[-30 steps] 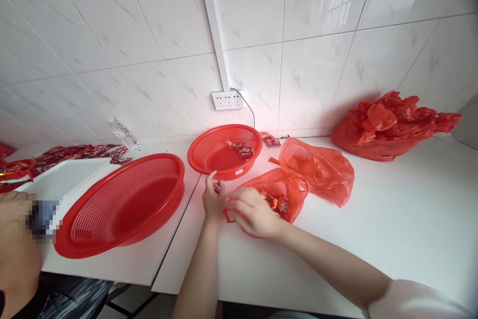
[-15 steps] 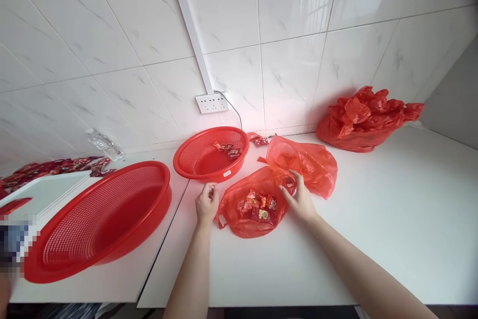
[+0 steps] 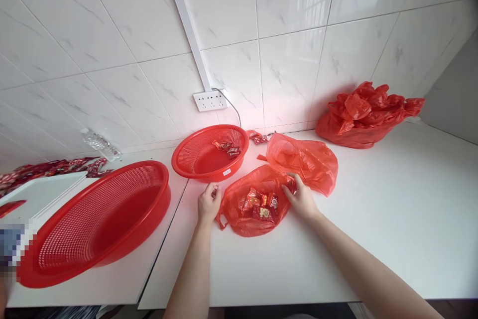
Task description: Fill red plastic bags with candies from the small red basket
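Note:
A thin red plastic bag (image 3: 244, 227) lies on the white table in front of me, with several wrapped sweets (image 3: 263, 203) in red and gold packets showing inside. My right hand (image 3: 301, 200) pinches the bag's upper right edge between thumb and fingers. At the bag's left side is my left hand (image 3: 208, 203), its fingers curled closed; what they hold, if anything, is too small to name. Behind the bag, a second red plastic bag (image 3: 317, 159) lies flattened. A small red basket (image 3: 194, 174) just beyond my left hand holds a few wrapped sweets.
A large red basket (image 3: 155, 219) stands on the left table, beside a white tray (image 3: 56, 187) and a plastic bottle (image 3: 100, 145). Bunched red bags (image 3: 368, 122) sit at the back right. A gap (image 3: 164, 242) runs between the tables; a socket strip (image 3: 210, 101) is on the wall.
The view has shifted slightly. My right hand keeps its pinch on the bag's edge, and my left hand stays curled at the bag's left side. The sweets remain in the bag.

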The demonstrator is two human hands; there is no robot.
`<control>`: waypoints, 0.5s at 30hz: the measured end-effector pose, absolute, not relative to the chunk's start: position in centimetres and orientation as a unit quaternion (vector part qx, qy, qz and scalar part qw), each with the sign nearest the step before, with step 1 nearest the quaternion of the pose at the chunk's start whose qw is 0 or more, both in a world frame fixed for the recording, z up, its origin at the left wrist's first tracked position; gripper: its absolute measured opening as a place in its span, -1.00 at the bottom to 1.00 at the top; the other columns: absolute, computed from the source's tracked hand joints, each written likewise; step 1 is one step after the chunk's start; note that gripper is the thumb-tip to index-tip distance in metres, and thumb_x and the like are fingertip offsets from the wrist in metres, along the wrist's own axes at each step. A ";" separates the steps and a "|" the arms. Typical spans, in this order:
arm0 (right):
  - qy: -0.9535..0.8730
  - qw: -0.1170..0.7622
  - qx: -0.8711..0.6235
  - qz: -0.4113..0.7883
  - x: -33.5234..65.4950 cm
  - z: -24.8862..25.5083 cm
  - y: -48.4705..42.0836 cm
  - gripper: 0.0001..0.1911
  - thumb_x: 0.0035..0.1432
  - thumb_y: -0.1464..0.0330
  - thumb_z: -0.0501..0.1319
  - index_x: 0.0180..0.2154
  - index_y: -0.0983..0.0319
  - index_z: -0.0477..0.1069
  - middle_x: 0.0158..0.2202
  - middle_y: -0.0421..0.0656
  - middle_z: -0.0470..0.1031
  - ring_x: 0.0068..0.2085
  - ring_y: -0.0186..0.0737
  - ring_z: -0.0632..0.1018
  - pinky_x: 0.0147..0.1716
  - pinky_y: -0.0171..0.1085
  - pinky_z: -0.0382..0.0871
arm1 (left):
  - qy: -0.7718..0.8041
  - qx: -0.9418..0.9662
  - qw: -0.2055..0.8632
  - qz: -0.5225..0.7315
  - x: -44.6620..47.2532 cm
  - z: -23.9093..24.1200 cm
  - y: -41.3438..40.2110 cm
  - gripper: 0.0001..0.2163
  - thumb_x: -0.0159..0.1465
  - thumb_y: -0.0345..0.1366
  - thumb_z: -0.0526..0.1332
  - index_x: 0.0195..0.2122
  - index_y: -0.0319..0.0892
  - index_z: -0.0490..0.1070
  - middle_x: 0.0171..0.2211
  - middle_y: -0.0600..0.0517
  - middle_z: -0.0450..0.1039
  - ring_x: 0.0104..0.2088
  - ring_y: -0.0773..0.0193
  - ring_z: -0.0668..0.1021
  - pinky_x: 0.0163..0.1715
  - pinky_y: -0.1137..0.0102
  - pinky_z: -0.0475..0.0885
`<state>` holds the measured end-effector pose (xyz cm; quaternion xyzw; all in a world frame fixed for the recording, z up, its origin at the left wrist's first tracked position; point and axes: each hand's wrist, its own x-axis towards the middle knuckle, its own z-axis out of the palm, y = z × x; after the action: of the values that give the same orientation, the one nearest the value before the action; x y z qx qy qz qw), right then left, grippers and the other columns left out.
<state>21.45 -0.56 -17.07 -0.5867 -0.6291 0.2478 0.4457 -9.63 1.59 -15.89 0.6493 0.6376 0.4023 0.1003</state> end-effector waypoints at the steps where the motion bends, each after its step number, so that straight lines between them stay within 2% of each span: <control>1: -0.630 0.444 -0.587 0.248 21.5 -17.1 -0.6 -0.61 0.21 0.17 0.08 0.03 0.18 0.25 -0.42 -0.21 0.51 -0.51 -0.22 0.47 -0.42 -0.22 0.40 | 0.639 0.648 0.108 0.400 -9.6 -15.9 1.6 -0.81 0.28 -0.13 0.07 -0.30 -0.10 0.37 -0.54 0.11 0.37 -0.51 0.31 0.42 -0.38 0.43 0.31; 6: -0.629 0.431 -0.598 0.246 21.5 -17.2 -0.5 -0.60 0.21 0.16 0.08 0.03 0.19 0.25 -0.47 -0.24 0.47 -0.56 -0.25 0.42 -0.46 -0.23 0.38 | 0.619 0.669 0.194 0.361 -9.7 -15.2 1.4 -0.69 0.29 -0.02 0.03 -0.41 -0.13 0.36 -0.54 0.10 0.37 -0.52 0.32 0.41 -0.42 0.44 0.34; 9: -0.623 0.451 -0.590 0.243 21.5 -17.3 -0.4 -0.62 0.22 0.14 0.10 0.00 0.19 0.26 -0.33 -0.16 0.48 -0.47 -0.25 0.46 -0.42 -0.23 0.41 | 0.585 0.694 0.281 0.311 -10.2 -13.9 1.0 -0.60 0.27 0.05 0.02 -0.50 -0.15 0.37 -0.52 0.06 0.42 -0.50 0.29 0.47 -0.43 0.44 0.39; 12: -0.598 0.517 -0.571 0.222 21.6 -17.0 -0.4 -0.71 0.23 0.13 0.13 -0.13 0.19 0.30 -0.17 -0.08 0.40 -0.23 -0.20 0.48 -0.33 -0.24 0.45 | 0.614 0.671 0.330 0.251 -10.7 -12.7 -0.4 -0.66 0.15 0.07 0.20 -0.33 -0.13 0.41 -0.35 0.00 0.51 -0.35 0.22 0.55 -0.34 0.40 0.44; 13: -0.589 0.535 -0.565 0.217 21.7 -16.9 -0.4 -0.74 0.24 0.14 0.12 -0.18 0.19 0.30 -0.17 -0.08 0.37 -0.18 -0.19 0.47 -0.30 -0.23 0.45 | 0.651 0.648 0.321 0.233 -10.7 -12.4 -1.2 -0.63 0.10 0.07 0.26 -0.27 -0.13 0.40 -0.29 -0.02 0.53 -0.31 0.19 0.56 -0.33 0.39 0.44; 15: -0.581 0.555 -0.556 0.215 21.8 -16.6 -0.5 -0.77 0.25 0.15 0.12 -0.27 0.19 0.28 -0.20 -0.11 0.35 -0.15 -0.19 0.45 -0.25 -0.21 0.46 | 0.731 0.591 0.277 0.200 -10.6 -12.4 -3.1 -0.62 0.08 0.09 0.25 -0.29 -0.13 0.38 -0.30 -0.03 0.53 -0.33 0.15 0.57 -0.38 0.37 0.42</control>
<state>21.84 -0.52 -16.60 -0.5555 -0.5808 0.2148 0.5549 -10.56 -3.08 -12.40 0.5913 0.7306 0.2001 0.2767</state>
